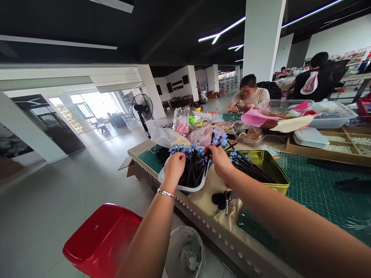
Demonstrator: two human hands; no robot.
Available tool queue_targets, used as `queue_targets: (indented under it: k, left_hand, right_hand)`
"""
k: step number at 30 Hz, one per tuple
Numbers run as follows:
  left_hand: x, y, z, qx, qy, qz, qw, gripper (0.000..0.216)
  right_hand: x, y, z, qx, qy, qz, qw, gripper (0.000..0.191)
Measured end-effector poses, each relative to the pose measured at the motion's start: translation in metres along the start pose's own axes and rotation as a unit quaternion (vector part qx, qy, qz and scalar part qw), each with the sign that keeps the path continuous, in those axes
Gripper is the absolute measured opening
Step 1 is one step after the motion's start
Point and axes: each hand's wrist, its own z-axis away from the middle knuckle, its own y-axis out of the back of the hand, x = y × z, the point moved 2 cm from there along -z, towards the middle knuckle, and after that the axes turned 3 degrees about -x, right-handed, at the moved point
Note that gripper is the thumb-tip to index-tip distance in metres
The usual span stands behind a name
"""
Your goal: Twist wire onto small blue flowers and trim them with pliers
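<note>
My left hand (174, 166) is closed over a pile of black hair clips with blue flowers (191, 166) lying in a white tray (185, 188) at the table's near corner. My right hand (219, 159) is closed too, pinching a few of the same clips (215, 139) and lifting them just above the pile. A silver bracelet circles my left wrist. To the right of the tray a gold tin (272, 170) holds more of these clips.
A set of keys (224, 199) lies near the table edge on a green cutting mat (315, 189). Plastic bags, clear tubs and a wooden bead tray crowd the back. A red stool (101, 239) and a white bucket (185, 253) stand below. Two people sit beyond; a fan stands left.
</note>
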Motion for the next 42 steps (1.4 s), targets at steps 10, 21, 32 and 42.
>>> queue_targets:
  k: [10,21,32,42]
  left_hand:
    - [0.014,-0.039,-0.011,-0.063,0.084,-0.097,0.99,0.028]
    - [0.001,-0.033,-0.012,-0.021,0.111,-0.086,0.99,0.027]
    - [-0.004,-0.04,-0.025,0.033,0.168,0.021,0.985,0.027]
    - [-0.014,-0.047,-0.037,0.18,0.143,0.214,0.95,0.029]
  right_hand:
    - [-0.014,0.032,0.021,-0.02,-0.06,-0.042,0.997,0.024]
    - [0.016,0.035,0.044,-0.086,-0.185,-0.031,0.978,0.024]
    - [0.017,0.042,0.055,-0.111,-0.208,-0.048,0.971,0.023]
    - [0.015,0.044,0.06,-0.116,-0.209,-0.08,0.968,0.022]
